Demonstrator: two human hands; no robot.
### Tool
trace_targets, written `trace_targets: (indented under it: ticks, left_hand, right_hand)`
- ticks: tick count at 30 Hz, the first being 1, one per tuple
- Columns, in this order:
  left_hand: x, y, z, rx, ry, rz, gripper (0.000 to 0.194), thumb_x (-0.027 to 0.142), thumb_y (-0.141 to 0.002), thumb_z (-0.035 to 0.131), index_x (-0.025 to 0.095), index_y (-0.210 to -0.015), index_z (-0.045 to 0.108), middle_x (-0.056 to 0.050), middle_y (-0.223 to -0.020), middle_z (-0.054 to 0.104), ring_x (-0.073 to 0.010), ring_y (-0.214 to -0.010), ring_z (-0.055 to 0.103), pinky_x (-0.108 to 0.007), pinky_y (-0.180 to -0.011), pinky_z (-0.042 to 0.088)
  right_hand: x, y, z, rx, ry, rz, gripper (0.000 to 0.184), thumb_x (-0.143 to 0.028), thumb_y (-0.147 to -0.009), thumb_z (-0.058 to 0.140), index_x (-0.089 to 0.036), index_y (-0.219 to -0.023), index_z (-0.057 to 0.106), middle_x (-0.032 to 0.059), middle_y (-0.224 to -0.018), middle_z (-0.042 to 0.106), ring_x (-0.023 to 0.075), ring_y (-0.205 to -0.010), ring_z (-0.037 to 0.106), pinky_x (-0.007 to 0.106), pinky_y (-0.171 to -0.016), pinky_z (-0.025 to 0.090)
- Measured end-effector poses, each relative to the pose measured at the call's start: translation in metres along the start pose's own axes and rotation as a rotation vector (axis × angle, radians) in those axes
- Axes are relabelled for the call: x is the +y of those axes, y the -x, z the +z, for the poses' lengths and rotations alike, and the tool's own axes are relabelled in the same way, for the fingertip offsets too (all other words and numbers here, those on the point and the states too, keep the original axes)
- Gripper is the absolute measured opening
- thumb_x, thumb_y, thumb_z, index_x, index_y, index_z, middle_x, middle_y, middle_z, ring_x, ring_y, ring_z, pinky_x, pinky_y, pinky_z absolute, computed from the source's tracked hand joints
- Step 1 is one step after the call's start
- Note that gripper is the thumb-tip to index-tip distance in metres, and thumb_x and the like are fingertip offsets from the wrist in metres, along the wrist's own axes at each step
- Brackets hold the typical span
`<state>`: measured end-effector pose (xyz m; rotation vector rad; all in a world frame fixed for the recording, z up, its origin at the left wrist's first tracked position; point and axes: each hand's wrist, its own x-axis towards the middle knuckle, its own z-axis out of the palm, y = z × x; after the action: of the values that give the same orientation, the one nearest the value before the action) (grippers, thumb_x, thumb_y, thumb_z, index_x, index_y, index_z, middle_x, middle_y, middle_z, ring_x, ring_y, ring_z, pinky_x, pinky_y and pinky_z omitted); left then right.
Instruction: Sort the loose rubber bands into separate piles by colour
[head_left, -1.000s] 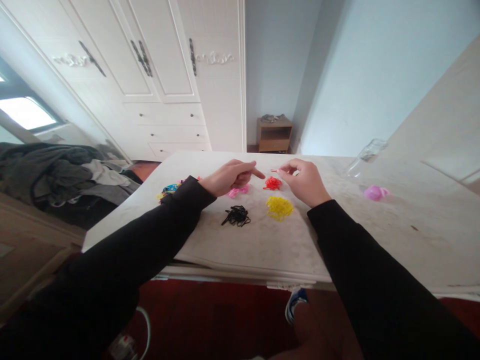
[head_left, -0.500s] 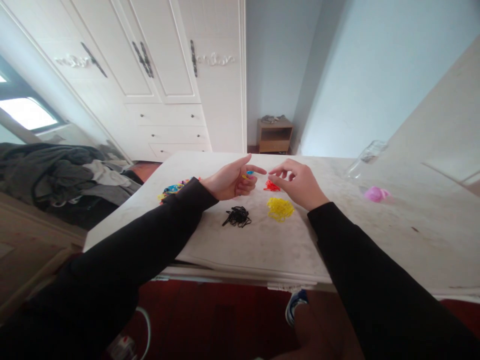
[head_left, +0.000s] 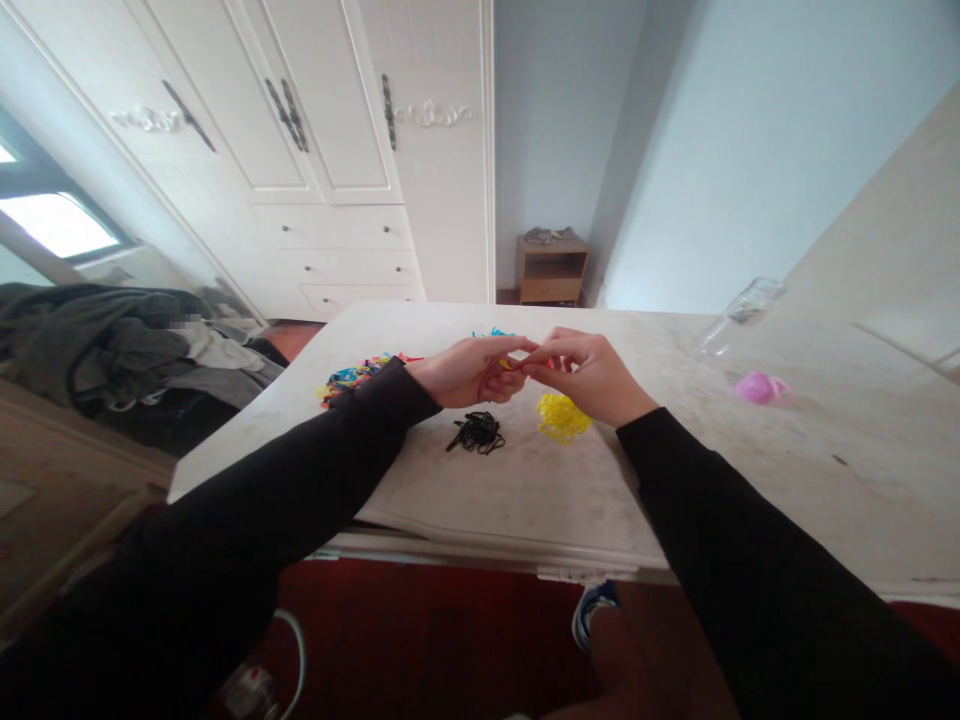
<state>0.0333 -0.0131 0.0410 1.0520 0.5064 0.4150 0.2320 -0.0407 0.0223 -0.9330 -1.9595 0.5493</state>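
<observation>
My left hand (head_left: 480,372) is above the table with its fingers curled round a yellow rubber band (head_left: 506,365). The thumb and fingertips of my right hand (head_left: 581,368) are pinched together against the left fingers; whatever sits in that pinch is too small to make out. Below the hands lie a pile of black rubber bands (head_left: 478,432) and a pile of yellow rubber bands (head_left: 562,418). Behind them are blue rubber bands (head_left: 491,333). A heap of mixed-colour bands (head_left: 356,378) is partly covered by my left sleeve. The red pile is mostly hidden behind my right hand.
On the white table (head_left: 480,510), a clear glass bottle (head_left: 739,318) lies tilted at the right, near a pink bundle (head_left: 761,388). Clothes (head_left: 97,350) are heaped at the left. A wardrobe (head_left: 330,100) and a small wooden cabinet (head_left: 553,270) stand beyond.
My right hand has moved left, so its pinched fingertips now meet my left hand. The left index finger has bent in. More of the blue pile shows, and less of the red one.
</observation>
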Motion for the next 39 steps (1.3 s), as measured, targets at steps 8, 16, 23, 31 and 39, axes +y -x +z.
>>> trace_targets:
  ticks: [8,16,23,31,39]
  left_hand:
    - [-0.001,0.002,0.004,0.035,-0.038,0.060,0.018,0.011,-0.094,0.049,0.011,-0.081,0.061,0.003,-0.063,0.033,-0.0069,-0.048,0.028,-0.016,-0.043,0.023]
    - [0.009,0.001,-0.019,0.203,-0.495,0.193,0.024,0.017,-0.092,0.054,0.010,-0.075,0.069,0.006,-0.051,0.028,-0.0074,-0.044,0.022,-0.020,-0.043,0.018]
    - [0.026,0.010,-0.041,0.422,-1.128,0.332,0.023,0.011,-0.083,0.057,0.011,-0.082,0.080,-0.001,-0.060,0.063,-0.0115,-0.058,0.047,-0.023,-0.061,0.040]
    - [0.024,0.010,-0.048,0.425,-1.347,0.291,0.027,0.011,-0.076,0.060,0.014,-0.091,0.082,-0.003,-0.064,0.069,-0.0129,-0.058,0.049,-0.026,-0.063,0.041]
    - [0.014,0.008,-0.031,0.260,-0.847,0.305,0.046,0.051,-0.100,0.047,0.014,-0.099,0.072,0.005,-0.052,0.038,-0.0112,-0.046,0.030,-0.024,-0.047,0.027]
  right_hand:
    - [-0.006,0.001,-0.003,0.209,0.088,0.077,0.015,-0.031,-0.084,0.070,-0.019,-0.077,0.073,0.0022,-0.076,0.067,0.0130,-0.065,0.049,0.030,-0.061,0.038]
    - [-0.007,0.000,-0.003,0.223,0.036,0.125,0.023,-0.041,-0.081,0.073,-0.019,-0.088,0.075,-0.0002,-0.071,0.061,0.0114,-0.061,0.047,0.028,-0.057,0.035]
    - [-0.002,0.001,-0.004,0.220,0.025,0.141,0.022,-0.041,-0.082,0.072,-0.018,-0.085,0.073,-0.0020,-0.066,0.057,0.0104,-0.059,0.043,0.028,-0.058,0.035]
    - [-0.005,0.000,-0.004,0.168,0.040,0.148,0.019,-0.037,-0.082,0.071,-0.018,-0.079,0.070,-0.0020,-0.063,0.057,0.0109,-0.059,0.044,0.028,-0.058,0.035]
    - [-0.004,0.001,-0.003,0.103,0.116,0.149,0.022,-0.038,-0.084,0.070,-0.018,-0.074,0.069,0.0013,-0.068,0.063,0.0119,-0.061,0.046,0.028,-0.060,0.036]
